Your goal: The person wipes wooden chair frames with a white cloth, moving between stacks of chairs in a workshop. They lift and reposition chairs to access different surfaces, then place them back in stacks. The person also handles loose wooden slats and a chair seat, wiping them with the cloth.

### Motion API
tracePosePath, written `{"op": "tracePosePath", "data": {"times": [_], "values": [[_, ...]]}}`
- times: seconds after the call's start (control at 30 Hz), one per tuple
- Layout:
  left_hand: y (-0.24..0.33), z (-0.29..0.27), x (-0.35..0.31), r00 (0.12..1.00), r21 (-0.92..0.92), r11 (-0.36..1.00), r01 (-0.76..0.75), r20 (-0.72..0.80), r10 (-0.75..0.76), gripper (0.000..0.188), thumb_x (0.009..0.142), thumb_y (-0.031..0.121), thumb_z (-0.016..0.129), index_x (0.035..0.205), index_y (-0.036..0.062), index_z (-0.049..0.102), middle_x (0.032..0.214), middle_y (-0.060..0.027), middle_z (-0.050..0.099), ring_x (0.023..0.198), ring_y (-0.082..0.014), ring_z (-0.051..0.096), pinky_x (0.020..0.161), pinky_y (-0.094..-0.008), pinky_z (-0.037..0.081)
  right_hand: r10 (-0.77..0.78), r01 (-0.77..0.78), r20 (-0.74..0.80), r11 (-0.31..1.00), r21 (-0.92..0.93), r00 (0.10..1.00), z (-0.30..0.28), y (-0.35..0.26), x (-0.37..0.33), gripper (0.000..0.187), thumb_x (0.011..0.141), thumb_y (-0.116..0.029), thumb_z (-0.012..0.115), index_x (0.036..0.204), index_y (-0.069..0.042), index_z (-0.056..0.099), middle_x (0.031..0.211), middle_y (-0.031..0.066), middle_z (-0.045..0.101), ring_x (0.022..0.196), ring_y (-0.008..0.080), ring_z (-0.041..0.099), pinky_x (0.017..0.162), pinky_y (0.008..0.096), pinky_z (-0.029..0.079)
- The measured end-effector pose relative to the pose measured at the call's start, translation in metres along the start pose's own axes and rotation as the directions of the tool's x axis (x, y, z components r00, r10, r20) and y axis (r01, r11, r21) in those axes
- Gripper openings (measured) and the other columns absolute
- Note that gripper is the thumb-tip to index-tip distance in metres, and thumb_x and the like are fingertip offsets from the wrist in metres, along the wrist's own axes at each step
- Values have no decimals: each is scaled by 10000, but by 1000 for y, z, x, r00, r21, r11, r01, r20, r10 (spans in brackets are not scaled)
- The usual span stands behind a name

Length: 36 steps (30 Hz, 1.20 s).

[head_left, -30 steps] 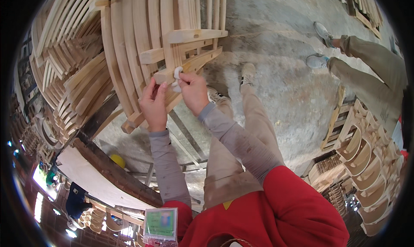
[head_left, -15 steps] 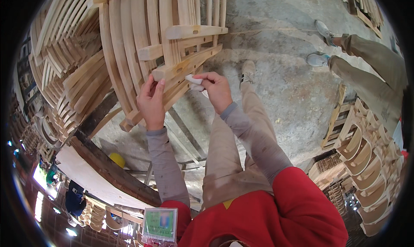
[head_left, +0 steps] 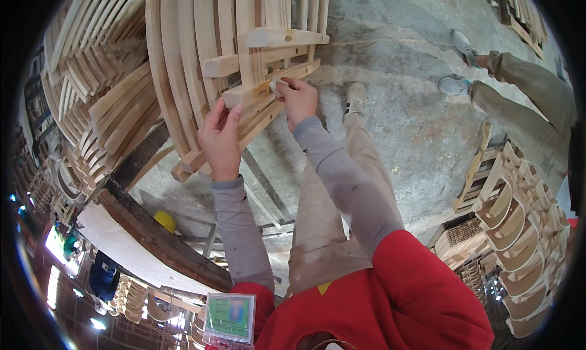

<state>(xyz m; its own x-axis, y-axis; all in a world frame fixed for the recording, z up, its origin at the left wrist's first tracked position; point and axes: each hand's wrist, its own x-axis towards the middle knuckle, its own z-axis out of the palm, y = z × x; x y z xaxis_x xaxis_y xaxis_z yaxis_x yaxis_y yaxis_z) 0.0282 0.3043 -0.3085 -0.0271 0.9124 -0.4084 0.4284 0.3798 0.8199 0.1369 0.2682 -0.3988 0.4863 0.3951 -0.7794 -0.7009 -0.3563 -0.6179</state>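
A pale wooden bar (head_left: 241,95) with slots in its face belongs to a stack of slatted wooden frames in front of me. My left hand (head_left: 221,141) pinches the near left end of this bar between thumb and fingers. Further along the same bar, my right hand (head_left: 298,102) holds a small folded white pad (head_left: 279,87) against its face. Whether the pad is cloth or abrasive paper I cannot make out. Just beyond lie similar bars, including a slotted one (head_left: 278,38) and a square-ended one (head_left: 221,66).
Curved wooden parts (head_left: 125,115) are stacked at the left, near a dark-edged white surface (head_left: 140,252). A yellow round object (head_left: 164,221) lies below. Another person's legs (head_left: 519,99) stand at the right. Bent wooden parts (head_left: 519,246) are piled at the lower right.
My right hand has moved up and slightly left, bringing the white pad from beside the bar onto its face. My left hand stays at the bar's end.
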Motion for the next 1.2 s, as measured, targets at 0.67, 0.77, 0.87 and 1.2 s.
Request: {"op": "tracePosePath", "data": {"times": [0.67, 0.77, 0.87, 1.2], "values": [[-4, 1, -2, 1000, 6, 1000, -29, -8, 29, 382, 759, 88, 627, 1080, -81, 506, 875, -75, 581, 767, -100, 535, 701, -222, 441, 50, -47, 54, 997, -56, 997, 2, -19, -16, 185, 764, -62, 568, 906, 53, 589, 749, 89, 596, 614, 115, 547, 511, 227, 436], [-9, -2, 0, 999, 20, 999, -34, -2, 34, 387, 751, 109, 638, 1067, -78, 517, 851, -79, 589, 747, -102, 538, 686, -228, 442, 42, -34, 71, 994, -108, 997, 18, -19, -12, 177, 768, -46, 560, 910, 60, 569, 763, 85, 584, 605, 114, 532, 529, 221, 437], [-6, -7, 4, 1000, 85, 996, -13, 6, 13, 381, 741, 127, 650, 1044, -74, 535, 831, -85, 598, 726, -99, 541, 666, -231, 443, 53, -43, 87, 993, -106, 995, 24, -22, -24, 152, 770, -33, 562, 886, 65, 561, 766, 86, 575, 579, 109, 516, 529, 213, 430], [14, -37, 0, 988, 246, 969, -25, -140, 61, 355, 774, 188, 620, 1042, -35, 556, 877, -96, 594, 769, -103, 534, 690, -235, 429, 135, -147, 357, 989, 7, 924, -3, -34, -68, 197, 787, -72, 563, 949, 40, 566, 797, 63, 583, 680, 98, 525, 620, 219, 434]]}}
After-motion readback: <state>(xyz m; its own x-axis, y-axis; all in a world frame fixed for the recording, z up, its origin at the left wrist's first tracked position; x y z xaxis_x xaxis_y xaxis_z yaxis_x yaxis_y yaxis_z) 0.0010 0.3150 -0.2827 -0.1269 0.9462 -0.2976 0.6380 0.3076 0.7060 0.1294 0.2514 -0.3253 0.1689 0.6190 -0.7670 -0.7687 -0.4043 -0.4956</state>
